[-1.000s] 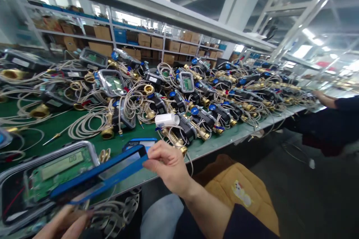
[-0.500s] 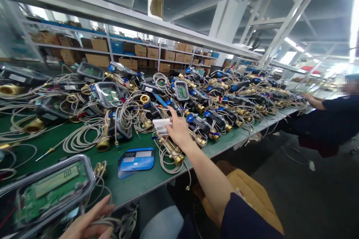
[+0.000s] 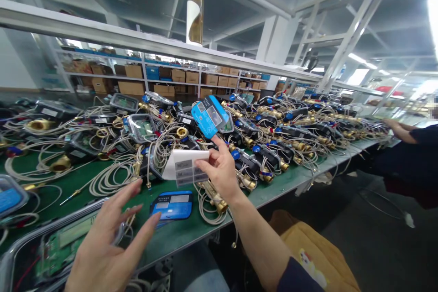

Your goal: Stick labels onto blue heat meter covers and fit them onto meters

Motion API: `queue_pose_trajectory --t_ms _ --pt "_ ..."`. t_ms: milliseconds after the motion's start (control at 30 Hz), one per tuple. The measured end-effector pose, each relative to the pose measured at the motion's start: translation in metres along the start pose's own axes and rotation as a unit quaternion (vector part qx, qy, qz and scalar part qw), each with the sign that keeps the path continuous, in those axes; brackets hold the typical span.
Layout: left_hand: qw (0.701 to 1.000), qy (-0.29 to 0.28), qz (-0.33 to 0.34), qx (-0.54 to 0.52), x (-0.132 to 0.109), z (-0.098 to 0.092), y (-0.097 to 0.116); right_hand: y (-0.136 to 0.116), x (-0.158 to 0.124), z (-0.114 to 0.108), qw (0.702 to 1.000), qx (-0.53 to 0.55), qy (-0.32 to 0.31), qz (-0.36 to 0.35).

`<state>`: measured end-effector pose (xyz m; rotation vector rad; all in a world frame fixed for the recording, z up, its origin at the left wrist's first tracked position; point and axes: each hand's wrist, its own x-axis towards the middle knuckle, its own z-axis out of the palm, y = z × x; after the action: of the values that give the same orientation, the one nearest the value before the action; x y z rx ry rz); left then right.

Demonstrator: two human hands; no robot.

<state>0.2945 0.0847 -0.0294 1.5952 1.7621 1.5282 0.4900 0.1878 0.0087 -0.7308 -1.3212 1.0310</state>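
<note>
My right hand pinches a folded white sheet of grey printed labels between thumb and fingers. A blue faceplate card with cut-out windows stands up at its fingertips, face toward me. Fingers spread and holding nothing, my left hand hovers over the near meter. That meter has a clear cover over a green circuit board and a display, partly hidden by the hand. Between the hands, a small stack of blue faceplate cards lies on the green bench top.
Many brass-bodied meters with coiled grey cables crowd the bench. A bottle stands on the overhead shelf. At far right a co-worker's arm reaches over the bench. A tan cloth item sits below the bench edge.
My left hand has risen and moved in over the near meter. My right hand has turned the blue card face-on and brought the label sheet into clearer view. The head view has shifted.
</note>
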Motion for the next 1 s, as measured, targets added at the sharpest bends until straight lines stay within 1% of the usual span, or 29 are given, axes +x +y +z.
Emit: queue_pose_trajectory --t_ms 67,133,200,233,300,367,433,500,567,633,733,833,933,1000 --pt "0.999 -0.013 -0.018 -0.029 0.008 0.002 0.014 -0.008 -0.008 0.009 0.996 0.047 -0.052 0.048" --pt "0.989 -0.056 -0.07 -0.122 0.012 0.005 0.024 -0.011 -0.017 0.017 0.989 0.074 -0.096 0.084" --pt "0.952 -0.095 -0.159 -0.243 0.012 0.008 0.028 -0.008 -0.024 0.021 0.984 0.082 -0.121 0.105" --pt "0.929 -0.102 -0.199 -0.294 0.01 0.009 0.028 -0.005 -0.027 0.022 0.983 0.075 -0.127 0.108" --pt "0.896 -0.087 -0.258 -0.351 0.006 0.01 0.025 0.001 -0.032 0.023 0.988 0.025 -0.124 0.087" --pt "0.881 -0.064 -0.29 -0.368 0.002 0.01 0.021 0.007 -0.036 0.022 0.993 -0.05 -0.105 0.023" --pt "0.875 -0.052 -0.304 -0.373 -0.003 0.008 0.017 0.008 -0.041 0.022 0.989 -0.102 -0.093 -0.046" --pt "0.871 -0.04 -0.311 -0.377 -0.007 0.007 0.014 0.008 -0.046 0.025 0.985 -0.11 -0.112 -0.075" --pt "0.865 -0.033 -0.318 -0.386 -0.01 0.005 0.013 0.007 -0.051 0.03 0.982 -0.103 -0.141 -0.074" --pt "0.86 -0.039 -0.327 -0.391 -0.012 0.005 0.012 0.008 -0.055 0.035 0.981 -0.1 -0.153 -0.068" --pt "0.856 -0.049 -0.335 -0.391 -0.015 0.004 0.009 0.013 -0.057 0.041 0.984 -0.097 -0.145 -0.041" --pt "0.857 -0.054 -0.329 -0.394 -0.016 0.005 0.005 0.018 -0.057 0.043 0.986 -0.089 -0.137 -0.021" --pt "0.855 -0.061 -0.321 -0.403 -0.016 0.004 0.002 0.021 -0.057 0.046 0.986 -0.092 -0.135 -0.016" --pt "0.858 -0.06 -0.311 -0.405 -0.018 0.004 0.004 0.019 -0.059 0.048 0.985 -0.114 -0.129 -0.024"
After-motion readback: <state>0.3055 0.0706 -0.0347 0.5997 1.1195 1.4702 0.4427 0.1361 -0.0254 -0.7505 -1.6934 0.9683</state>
